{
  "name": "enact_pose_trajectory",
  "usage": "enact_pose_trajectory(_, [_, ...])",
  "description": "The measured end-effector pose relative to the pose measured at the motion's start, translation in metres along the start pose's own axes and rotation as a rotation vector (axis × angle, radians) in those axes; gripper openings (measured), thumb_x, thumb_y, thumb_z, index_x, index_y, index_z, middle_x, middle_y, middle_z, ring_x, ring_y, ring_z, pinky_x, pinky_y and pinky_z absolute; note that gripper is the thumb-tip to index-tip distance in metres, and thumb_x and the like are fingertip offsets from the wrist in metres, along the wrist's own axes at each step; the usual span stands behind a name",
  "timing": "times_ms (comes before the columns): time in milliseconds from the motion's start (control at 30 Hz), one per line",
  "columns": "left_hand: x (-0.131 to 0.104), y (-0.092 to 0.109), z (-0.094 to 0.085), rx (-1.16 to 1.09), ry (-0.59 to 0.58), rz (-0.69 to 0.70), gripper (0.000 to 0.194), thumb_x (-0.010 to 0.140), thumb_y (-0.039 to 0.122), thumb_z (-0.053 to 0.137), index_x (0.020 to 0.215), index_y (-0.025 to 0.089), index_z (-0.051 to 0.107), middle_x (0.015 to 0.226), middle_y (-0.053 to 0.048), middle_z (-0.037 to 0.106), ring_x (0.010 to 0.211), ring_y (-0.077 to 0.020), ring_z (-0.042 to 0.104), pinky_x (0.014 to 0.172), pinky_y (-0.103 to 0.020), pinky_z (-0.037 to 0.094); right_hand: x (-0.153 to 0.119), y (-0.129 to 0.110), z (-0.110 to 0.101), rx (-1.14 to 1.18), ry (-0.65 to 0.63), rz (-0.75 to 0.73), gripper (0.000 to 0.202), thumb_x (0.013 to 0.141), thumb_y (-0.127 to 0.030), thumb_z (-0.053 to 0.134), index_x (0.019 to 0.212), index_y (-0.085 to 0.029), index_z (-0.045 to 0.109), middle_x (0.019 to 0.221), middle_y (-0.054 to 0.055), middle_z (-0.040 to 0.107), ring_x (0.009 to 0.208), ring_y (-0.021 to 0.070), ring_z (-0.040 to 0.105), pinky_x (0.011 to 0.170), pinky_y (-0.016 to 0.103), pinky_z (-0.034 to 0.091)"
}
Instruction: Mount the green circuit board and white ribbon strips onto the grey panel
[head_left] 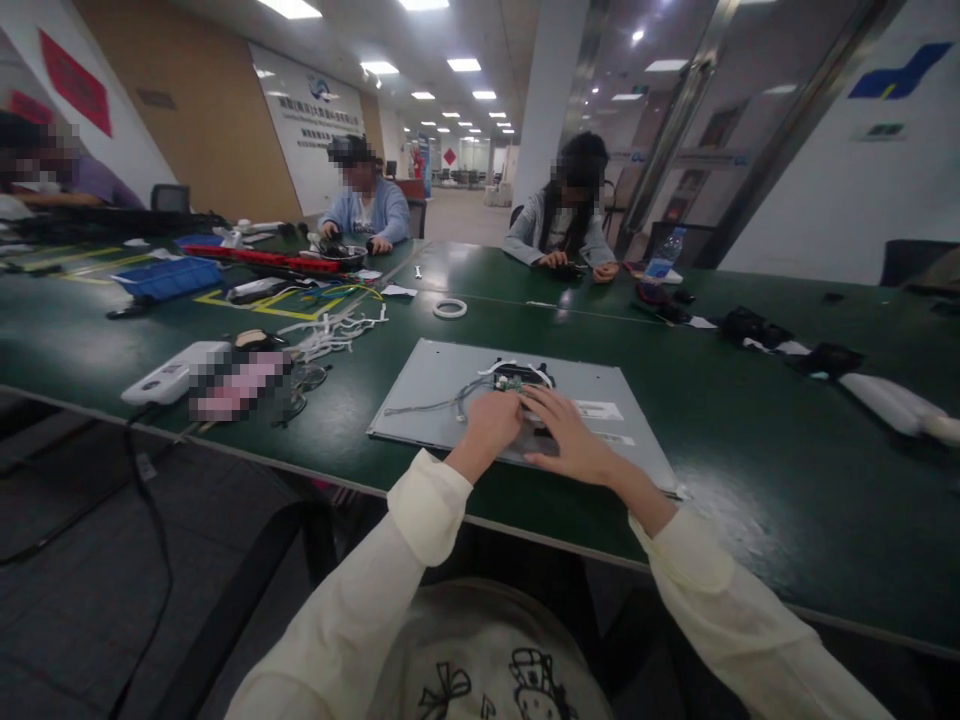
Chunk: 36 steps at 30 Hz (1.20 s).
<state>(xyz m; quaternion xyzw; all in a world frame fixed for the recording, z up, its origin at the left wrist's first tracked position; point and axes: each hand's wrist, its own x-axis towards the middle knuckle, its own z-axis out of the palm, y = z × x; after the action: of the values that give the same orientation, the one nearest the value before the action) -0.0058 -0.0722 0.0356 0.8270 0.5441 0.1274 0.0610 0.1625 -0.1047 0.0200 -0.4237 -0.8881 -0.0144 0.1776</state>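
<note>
We work at a flat, grey rectangular metal panel lying on the dark green tabletop. The small green circuit board sits toward the panel's far edge, and a thin grey cable runs from near it toward the panel's left edge. Our left hand is curled beside the board; we cannot tell whether it pinches anything. Our right hand is spread, thumb apart from the fingers, with the fingertips at the board and no visible grip. To work well here, we should steady the board with light, even pressure, avoid tugging the cable, and keep our wrists from pushing the panel.
</note>
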Motion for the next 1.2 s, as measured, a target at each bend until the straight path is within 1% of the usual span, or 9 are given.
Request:
enact_pose_trajectory(100, [0.000,-0.003,-0.004,0.026,0.092,0.010,0.024,0.087,0.022,0.038,0.099,0.015,0.058,0.089,-0.011,0.067,0.087,-0.0236,0.064,0.074,-0.033,0.047,-0.002,-0.003,0.004,-0.044,-0.107,0.020,0.080,0.080,-0.062,0.046,0.143,-0.021,0.017,0.147,0.009,0.012,0.134,0.0286,0.006,0.107,0.052,0.012])
enact_pose_trajectory(333, [0.000,-0.006,-0.009,0.037,0.077,0.008,0.024,0.088,0.023,0.038,0.102,0.016,0.056,0.093,-0.012,0.066,0.089,-0.0231,0.063,0.075,-0.033,0.048,-0.003,-0.003,0.005,-0.060,-0.162,0.016,0.084,0.080,-0.062,0.046,0.145,-0.024,0.009,0.146,0.009,0.017,0.134,0.0302,0.008,0.105,0.057,0.012])
enact_pose_trajectory(433, [0.001,-0.008,-0.009,0.018,0.080,0.026,0.022,0.086,0.022,0.041,0.100,0.016,0.057,0.091,-0.011,0.067,0.087,-0.0232,0.064,0.074,-0.033,0.048,-0.004,-0.002,0.005,-0.061,-0.139,0.014,0.085,0.078,-0.064,0.047,0.145,-0.025,0.012,0.146,0.008,0.017,0.134,0.0307,0.010,0.105,0.055,0.016])
enact_pose_trajectory(567, [0.002,-0.010,-0.007,-0.023,0.128,0.057,0.021,0.085,0.022,0.043,0.099,0.017,0.058,0.090,-0.010,0.067,0.085,-0.0227,0.064,0.074,-0.032,0.048,-0.003,0.005,0.009,-0.062,-0.083,0.014,0.079,0.079,-0.063,0.047,0.143,-0.024,0.023,0.145,0.008,0.018,0.133,0.0292,0.014,0.107,0.047,0.022])
enact_pose_trajectory(733, [0.000,-0.011,-0.005,-0.019,0.169,0.030,0.032,0.092,0.028,0.030,0.099,0.016,0.059,0.088,-0.011,0.067,0.083,-0.0225,0.064,0.074,-0.032,0.047,-0.004,0.028,0.016,-0.124,-0.011,0.082,0.074,0.079,-0.064,0.046,0.139,-0.022,0.032,0.144,0.009,0.020,0.132,0.0310,0.015,0.106,0.048,0.023])
enact_pose_trajectory(833, [0.000,-0.014,-0.003,0.005,0.167,0.047,0.033,0.092,0.028,0.029,0.097,0.015,0.059,0.086,-0.011,0.066,0.083,-0.0233,0.064,0.071,-0.033,0.048,-0.009,0.051,0.022,-0.178,0.016,0.167,0.070,0.079,-0.065,0.044,0.135,-0.023,0.039,0.143,0.010,0.022,0.131,0.0338,0.018,0.103,0.051,0.024])
enact_pose_trajectory(967, [0.002,-0.018,0.001,0.030,0.187,0.100,0.032,0.091,0.027,0.029,0.092,0.014,0.058,0.082,-0.011,0.066,0.078,-0.0249,0.065,0.064,-0.035,0.048,-0.020,0.082,0.027,-0.256,0.041,0.340,0.067,0.079,-0.066,0.040,0.129,-0.023,0.048,0.141,0.012,0.025,0.128,0.0354,0.021,0.101,0.053,0.024])
enact_pose_trajectory(1100, [0.003,-0.017,0.004,0.023,0.192,0.134,0.033,0.092,0.028,0.028,0.086,0.014,0.057,0.078,-0.008,0.065,0.072,-0.0222,0.065,0.061,-0.033,0.048,-0.034,0.106,0.024,-0.317,0.046,0.557,0.071,0.077,-0.072,0.033,0.127,-0.023,0.049,0.140,0.013,0.025,0.129,0.0332,0.019,0.102,0.050,0.024])
enact_pose_trajectory(1200, [0.002,-0.015,0.004,0.030,0.187,0.120,0.030,0.092,0.027,0.029,0.086,0.014,0.056,0.078,-0.007,0.065,0.072,-0.0207,0.064,0.062,-0.031,0.048,-0.047,0.124,0.017,-0.329,0.025,0.720,0.077,0.074,-0.078,0.027,0.127,-0.025,0.047,0.140,0.012,0.025,0.130,0.0331,0.016,0.100,0.054,0.024])
